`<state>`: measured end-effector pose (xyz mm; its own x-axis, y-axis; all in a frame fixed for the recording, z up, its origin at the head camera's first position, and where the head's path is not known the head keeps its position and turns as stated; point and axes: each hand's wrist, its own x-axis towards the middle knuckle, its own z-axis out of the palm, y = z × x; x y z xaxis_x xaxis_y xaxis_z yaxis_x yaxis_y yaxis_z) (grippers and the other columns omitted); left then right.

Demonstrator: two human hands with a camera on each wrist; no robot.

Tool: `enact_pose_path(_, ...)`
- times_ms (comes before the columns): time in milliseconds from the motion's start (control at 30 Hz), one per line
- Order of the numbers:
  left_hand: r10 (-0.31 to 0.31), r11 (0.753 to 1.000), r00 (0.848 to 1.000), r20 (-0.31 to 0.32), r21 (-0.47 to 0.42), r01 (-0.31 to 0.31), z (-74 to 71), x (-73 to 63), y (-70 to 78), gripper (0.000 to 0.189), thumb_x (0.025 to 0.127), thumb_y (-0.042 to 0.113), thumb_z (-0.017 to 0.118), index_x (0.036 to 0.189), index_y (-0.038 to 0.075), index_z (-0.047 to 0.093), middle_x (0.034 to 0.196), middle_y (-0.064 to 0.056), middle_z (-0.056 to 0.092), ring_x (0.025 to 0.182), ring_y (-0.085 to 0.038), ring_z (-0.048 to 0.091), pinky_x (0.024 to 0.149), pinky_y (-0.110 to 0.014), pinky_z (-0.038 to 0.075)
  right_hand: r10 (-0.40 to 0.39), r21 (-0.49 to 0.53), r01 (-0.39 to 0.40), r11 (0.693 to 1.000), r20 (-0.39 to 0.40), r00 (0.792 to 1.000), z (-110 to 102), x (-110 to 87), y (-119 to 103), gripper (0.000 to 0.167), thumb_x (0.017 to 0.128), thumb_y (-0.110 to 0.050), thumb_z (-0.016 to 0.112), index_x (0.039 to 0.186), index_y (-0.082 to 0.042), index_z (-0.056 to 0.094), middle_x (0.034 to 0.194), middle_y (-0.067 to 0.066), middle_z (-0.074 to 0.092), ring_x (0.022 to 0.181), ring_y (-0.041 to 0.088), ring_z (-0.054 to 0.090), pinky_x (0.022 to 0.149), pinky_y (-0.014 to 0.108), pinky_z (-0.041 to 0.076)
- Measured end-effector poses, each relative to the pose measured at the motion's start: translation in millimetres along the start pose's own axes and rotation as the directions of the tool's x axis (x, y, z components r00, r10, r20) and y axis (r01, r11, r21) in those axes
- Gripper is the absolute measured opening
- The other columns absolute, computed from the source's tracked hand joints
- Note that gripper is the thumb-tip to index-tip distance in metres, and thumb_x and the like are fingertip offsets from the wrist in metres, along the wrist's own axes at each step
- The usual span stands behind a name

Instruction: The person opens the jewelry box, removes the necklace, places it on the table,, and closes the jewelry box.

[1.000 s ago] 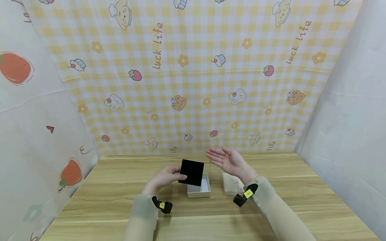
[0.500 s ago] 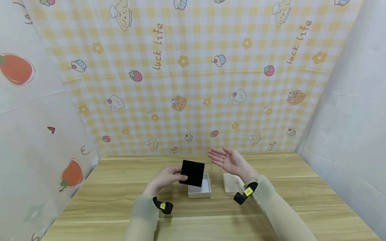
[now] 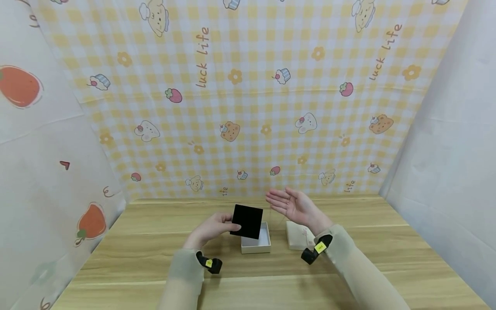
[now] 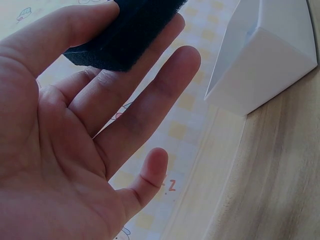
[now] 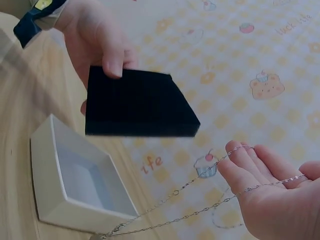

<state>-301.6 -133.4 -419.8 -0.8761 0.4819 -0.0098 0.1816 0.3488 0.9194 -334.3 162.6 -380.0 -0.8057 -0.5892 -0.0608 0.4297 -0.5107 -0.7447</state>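
Observation:
A square black foam pad is pinched between the thumb and fingers of my left hand, above an open white box. In the left wrist view, its foam edge shows between thumb and fingers, the other fingers loosely spread. My right hand is raised to the right with palm showing and fingers nearly straight. A thin silver necklace drapes over that hand's fingers in the right wrist view. Its strands meet low at the left, near the box's front edge; the lowest end is cut off by the frame.
A cream box lid with a faint printed design lies right of the box, partly behind the right wrist. Both stand on a wooden table. A yellow checked cloth hangs behind it, with white cloth at both sides.

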Motion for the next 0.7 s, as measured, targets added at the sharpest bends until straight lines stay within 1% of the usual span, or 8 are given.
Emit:
enact_pose_path(33, 0.0, 1.0, 1.0, 0.0, 0.001, 0.0, 0.1, 0.0, -0.1, 0.029, 0.09, 0.024, 0.067, 0.111, 0.004, 0.069, 0.105, -0.005, 0.072, 0.11, -0.021, 0.058, 0.103, -0.058, 0.033, 0.0, -0.003, 0.0, 1.0, 0.001, 1.0, -1.7, -0.4, -0.5, 0.057, 0.108, -0.03, 0.015, 0.151, 0.007, 0.009, 0.157, 0.024, 0.009, 0.144, 0.032, 0.014, 0.114, 0.038, 0.02)
enact_pose_path(133, -0.002, 1.0, 1.0, 0.002, 0.002, 0.002, 0.3, 0.1, -0.2, 0.029, 0.09, 0.025, 0.067, 0.11, 0.004, 0.069, 0.105, -0.004, 0.072, 0.11, -0.02, 0.058, 0.103, -0.058, 0.034, 0.001, -0.006, -0.001, 1.0, -0.03, 1.0, -7.3, -0.6, -1.7, 0.057, 0.108, -0.03, 0.017, 0.151, 0.007, 0.012, 0.156, 0.023, 0.013, 0.143, 0.032, 0.018, 0.114, 0.038, 0.022)
enact_pose_path(200, -0.001, 1.0, 1.0, 0.003, 0.003, 0.001, 0.5, 0.4, -0.5, 0.029, 0.09, 0.025, 0.067, 0.11, 0.004, 0.069, 0.105, -0.004, 0.072, 0.109, -0.02, 0.059, 0.102, -0.058, 0.034, 0.004, -0.016, -0.004, 1.0, -0.026, 1.0, -11.6, -0.7, -2.7, 0.056, 0.108, -0.029, 0.016, 0.151, 0.007, 0.011, 0.155, 0.023, 0.013, 0.143, 0.032, 0.017, 0.114, 0.038, 0.021)
enact_pose_path(300, 0.002, 1.0, 1.0, 0.005, 0.001, -0.002, 0.7, 1.0, -1.1, 0.029, 0.09, 0.025, 0.067, 0.111, 0.004, 0.069, 0.106, -0.005, 0.072, 0.109, -0.02, 0.059, 0.102, -0.057, 0.035, 0.005, -0.032, -0.006, 0.999, -0.033, 0.999, -16.2, -0.2, -3.5, 0.056, 0.108, -0.029, 0.015, 0.15, 0.007, 0.01, 0.154, 0.023, 0.017, 0.142, 0.032, 0.019, 0.114, 0.038, 0.022)
enact_pose_path(400, 0.004, 1.0, 1.0, 0.008, -0.001, -0.004, 0.6, 1.2, -1.4, 0.03, 0.091, 0.024, 0.066, 0.112, 0.004, 0.069, 0.107, -0.005, 0.071, 0.109, -0.02, 0.059, 0.102, -0.056, 0.035, 0.006, -0.037, -0.007, 0.999, -0.022, 1.0, -18.3, 1.3, -3.7, 0.056, 0.108, -0.029, 0.014, 0.15, 0.007, 0.009, 0.154, 0.023, 0.016, 0.143, 0.032, 0.018, 0.114, 0.038, 0.021)
enact_pose_path(533, 0.002, 1.0, 1.0, 0.008, -0.002, -0.002, 0.4, 1.0, -1.5, 0.03, 0.091, 0.024, 0.066, 0.112, 0.004, 0.069, 0.107, -0.005, 0.071, 0.11, -0.02, 0.059, 0.102, -0.057, 0.035, 0.008, -0.02, -0.008, 1.0, -0.01, 1.0, -15.1, 3.4, -3.0, 0.057, 0.108, -0.029, 0.015, 0.151, 0.008, 0.009, 0.156, 0.024, 0.01, 0.144, 0.033, 0.016, 0.114, 0.038, 0.02)
enact_pose_path(700, -0.001, 1.0, 1.0, 0.006, -0.001, 0.001, 0.2, 0.7, -1.1, 0.031, 0.091, 0.024, 0.066, 0.114, 0.004, 0.068, 0.108, -0.005, 0.071, 0.111, -0.021, 0.058, 0.102, -0.057, 0.035, 0.015, -0.006, -0.015, 1.0, 0.005, 1.0, -6.6, 3.6, -1.8, 0.057, 0.108, -0.029, 0.013, 0.151, 0.007, 0.008, 0.157, 0.025, 0.008, 0.144, 0.033, 0.015, 0.114, 0.038, 0.02)
